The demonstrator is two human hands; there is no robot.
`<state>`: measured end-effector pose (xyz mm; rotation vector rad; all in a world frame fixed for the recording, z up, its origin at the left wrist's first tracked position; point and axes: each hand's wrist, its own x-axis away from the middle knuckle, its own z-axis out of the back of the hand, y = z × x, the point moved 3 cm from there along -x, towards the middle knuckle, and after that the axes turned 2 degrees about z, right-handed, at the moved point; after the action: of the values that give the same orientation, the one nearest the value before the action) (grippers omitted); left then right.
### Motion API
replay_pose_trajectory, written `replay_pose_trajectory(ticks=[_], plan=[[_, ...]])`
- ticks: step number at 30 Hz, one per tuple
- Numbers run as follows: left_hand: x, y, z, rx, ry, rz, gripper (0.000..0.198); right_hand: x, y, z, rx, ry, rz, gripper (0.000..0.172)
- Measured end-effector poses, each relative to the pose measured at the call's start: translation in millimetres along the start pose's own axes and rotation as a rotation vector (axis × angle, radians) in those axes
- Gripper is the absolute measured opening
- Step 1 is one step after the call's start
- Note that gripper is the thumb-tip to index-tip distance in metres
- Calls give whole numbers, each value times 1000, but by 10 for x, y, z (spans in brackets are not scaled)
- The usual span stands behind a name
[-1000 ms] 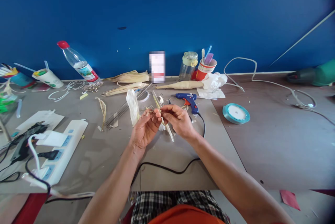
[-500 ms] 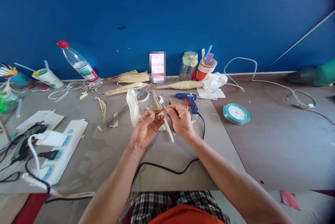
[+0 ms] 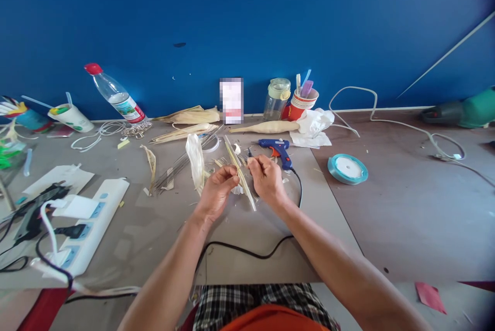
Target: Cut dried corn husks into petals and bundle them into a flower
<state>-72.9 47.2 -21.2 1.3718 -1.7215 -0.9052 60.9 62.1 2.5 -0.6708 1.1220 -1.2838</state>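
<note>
My left hand (image 3: 218, 189) is closed, thumb pressed to the fingers; whatever it pinches is too small to make out. Across a narrow gap, my right hand (image 3: 266, 179) is closed too, its fingertips pinching something I cannot make out. Between and beneath them a pale dried husk strip (image 3: 240, 172) lies slanted on the table, among small scraps. A whitish folded husk piece (image 3: 195, 161) lies left of my left hand. Just beyond my right hand rests a blue glue gun (image 3: 276, 149). Thin metal wires (image 3: 180, 160) lie in a bundle to the left.
Dried husks (image 3: 189, 114) lie along the blue wall, near a tilted bottle (image 3: 124, 104), a clear jar (image 3: 277, 99) and a red paper cup (image 3: 303, 102). A ribbon roll (image 3: 348, 168) is at right, a power strip (image 3: 98, 217) at left. A black cord (image 3: 247, 249) crosses in front.
My hands have moved slightly apart. The left fingers, which were spread more loosely near the right fingertips, have closed together. The objects on the table stay in place.
</note>
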Motion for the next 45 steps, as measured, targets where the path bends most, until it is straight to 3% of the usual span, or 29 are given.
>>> replay_pose_trajectory(ticks=[15,27,34,45], plan=[[0,-16,31,-140,54,-17,21,44,21,-82,19,-92,-5,36],[-8,-21,41,128,14,66,19,64,25,-149,-56,-184,-30,33],[-28,-57,53,276,11,97,19,109,45,-220,-165,-249,-21,32],[-5,-3,19,147,69,-12,23,146,56,-277,-424,-298,-127,40]])
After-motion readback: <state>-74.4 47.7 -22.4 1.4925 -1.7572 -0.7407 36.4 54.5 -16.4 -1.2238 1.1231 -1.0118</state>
